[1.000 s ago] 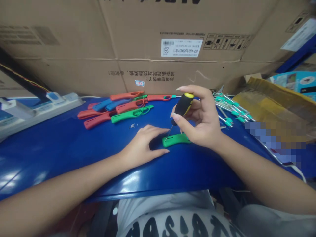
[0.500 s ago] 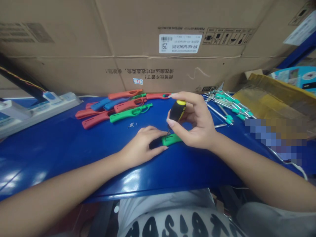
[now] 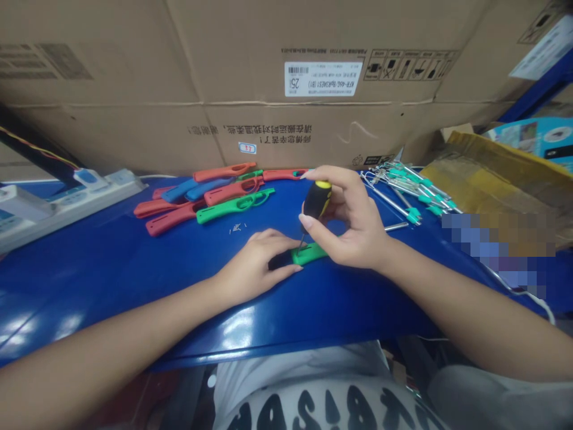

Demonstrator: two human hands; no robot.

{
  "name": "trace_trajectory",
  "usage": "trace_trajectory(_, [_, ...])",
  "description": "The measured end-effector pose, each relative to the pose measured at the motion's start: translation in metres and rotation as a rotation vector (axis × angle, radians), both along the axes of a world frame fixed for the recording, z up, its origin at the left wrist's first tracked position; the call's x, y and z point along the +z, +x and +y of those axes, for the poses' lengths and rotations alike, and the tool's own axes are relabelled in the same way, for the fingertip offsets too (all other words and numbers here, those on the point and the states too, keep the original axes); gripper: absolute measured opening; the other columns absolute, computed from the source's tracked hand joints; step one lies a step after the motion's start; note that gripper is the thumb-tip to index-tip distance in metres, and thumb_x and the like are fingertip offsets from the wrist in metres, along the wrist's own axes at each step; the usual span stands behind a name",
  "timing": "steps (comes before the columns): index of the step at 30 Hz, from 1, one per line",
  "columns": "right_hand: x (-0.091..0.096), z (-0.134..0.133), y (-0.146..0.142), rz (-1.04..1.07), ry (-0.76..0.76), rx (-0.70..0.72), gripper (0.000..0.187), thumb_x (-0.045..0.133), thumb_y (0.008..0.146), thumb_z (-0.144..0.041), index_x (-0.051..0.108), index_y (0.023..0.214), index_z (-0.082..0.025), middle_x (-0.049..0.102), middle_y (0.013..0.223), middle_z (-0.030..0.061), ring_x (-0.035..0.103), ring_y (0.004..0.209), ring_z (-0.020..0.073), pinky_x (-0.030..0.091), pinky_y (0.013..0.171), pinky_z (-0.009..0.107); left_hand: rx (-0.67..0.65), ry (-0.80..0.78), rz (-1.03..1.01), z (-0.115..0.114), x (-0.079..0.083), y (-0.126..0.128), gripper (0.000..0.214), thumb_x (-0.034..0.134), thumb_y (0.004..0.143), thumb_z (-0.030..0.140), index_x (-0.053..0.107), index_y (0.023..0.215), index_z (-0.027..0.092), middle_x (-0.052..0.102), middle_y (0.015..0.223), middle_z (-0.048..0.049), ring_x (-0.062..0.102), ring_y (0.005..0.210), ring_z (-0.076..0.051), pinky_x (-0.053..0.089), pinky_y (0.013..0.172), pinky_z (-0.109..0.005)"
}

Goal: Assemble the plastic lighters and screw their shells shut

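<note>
My right hand (image 3: 351, 218) is closed around the black and yellow handle of a small screwdriver (image 3: 317, 200). The screwdriver leans slightly, its thin shaft pointing down with the tip on the near-left end of a green lighter casing (image 3: 308, 254), close to a dark slot. That casing lies flat on the blue table (image 3: 250, 334); its right part is hidden behind my right hand. My left hand (image 3: 255, 263) grips the casing's left end between thumb and fingers, resting on the table.
Several red, blue and green lighter casings (image 3: 224, 210) lie piled at the back left. Metal rods with teal parts (image 3: 416, 191) are heaped at the back right, beside yellow packaging (image 3: 487, 185). A power strip (image 3: 71, 203) stands at left; a large cardboard box (image 3: 134, 119) walls the back.
The whole view has shifted slightly. The screwdriver stays on the green lighter casing, with its handle turned a little in my right hand's fingers; my left hand keeps its place.
</note>
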State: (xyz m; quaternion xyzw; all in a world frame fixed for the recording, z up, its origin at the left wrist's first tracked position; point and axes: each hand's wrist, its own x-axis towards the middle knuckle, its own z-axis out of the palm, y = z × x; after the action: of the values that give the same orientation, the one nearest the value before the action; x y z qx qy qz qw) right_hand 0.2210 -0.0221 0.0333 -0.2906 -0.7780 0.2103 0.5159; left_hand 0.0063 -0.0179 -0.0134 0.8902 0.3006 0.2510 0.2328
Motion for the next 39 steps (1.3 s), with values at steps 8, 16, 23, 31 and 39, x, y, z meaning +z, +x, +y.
trace_trajectory(8, [0.002, 0.0, 0.005, -0.136, 0.126, -0.03, 0.058, 0.069, 0.084, -0.018, 0.052, 0.137, -0.035, 0.063, 0.127, 0.0036, 0.066, 0.076, 0.0156, 0.061, 0.066, 0.033, 0.027, 0.015, 0.012, -0.002, 0.002, 0.001, 0.027, 0.07, 0.092, 0.034, 0.064, 0.115, 0.022, 0.072, 0.11, -0.0054, 0.063, 0.105, -0.024, 0.047, 0.099, -0.042])
trace_trajectory(16, [0.007, -0.003, 0.001, -0.071, -0.032, 0.099, 0.058, 0.066, 0.088, -0.021, 0.05, 0.142, -0.033, 0.068, 0.12, 0.003, 0.071, 0.086, 0.0178, 0.061, 0.071, 0.031, 0.02, 0.021, 0.015, -0.001, 0.002, 0.0, 0.022, 0.069, 0.093, 0.034, 0.064, 0.11, 0.022, 0.071, 0.107, -0.0044, 0.062, 0.104, -0.024, 0.048, 0.097, -0.04])
trace_trajectory(23, [0.003, 0.004, 0.003, -0.165, 0.224, -0.044, 0.05, 0.07, 0.091, -0.036, 0.053, 0.138, -0.025, 0.065, 0.128, 0.0079, 0.069, 0.074, 0.0135, 0.061, 0.064, 0.028, 0.009, 0.059, 0.02, -0.001, -0.002, 0.0, 0.029, 0.069, 0.093, 0.033, 0.06, 0.119, 0.022, 0.07, 0.114, -0.0056, 0.062, 0.109, -0.025, 0.048, 0.099, -0.041])
trace_trajectory(31, [0.012, 0.005, 0.001, -0.122, 0.165, -0.096, 0.032, 0.041, 0.106, -0.028, 0.057, 0.133, -0.02, 0.07, 0.121, 0.0076, 0.071, 0.082, 0.0133, 0.061, 0.07, 0.026, -0.033, 0.015, 0.049, -0.002, 0.002, 0.001, 0.034, 0.066, 0.095, 0.032, 0.057, 0.127, 0.022, 0.068, 0.122, -0.0067, 0.059, 0.116, -0.024, 0.048, 0.104, -0.042])
trace_trajectory(39, [0.021, 0.009, 0.008, -0.288, 0.416, -0.134, 0.031, 0.054, 0.101, -0.035, 0.062, 0.127, -0.02, 0.072, 0.114, 0.0078, 0.069, 0.1, 0.02, 0.059, 0.085, 0.034, -0.064, 0.025, 0.036, -0.001, 0.002, 0.001, 0.031, 0.062, 0.098, 0.03, 0.06, 0.127, 0.021, 0.068, 0.122, -0.0066, 0.059, 0.116, -0.023, 0.046, 0.105, -0.041])
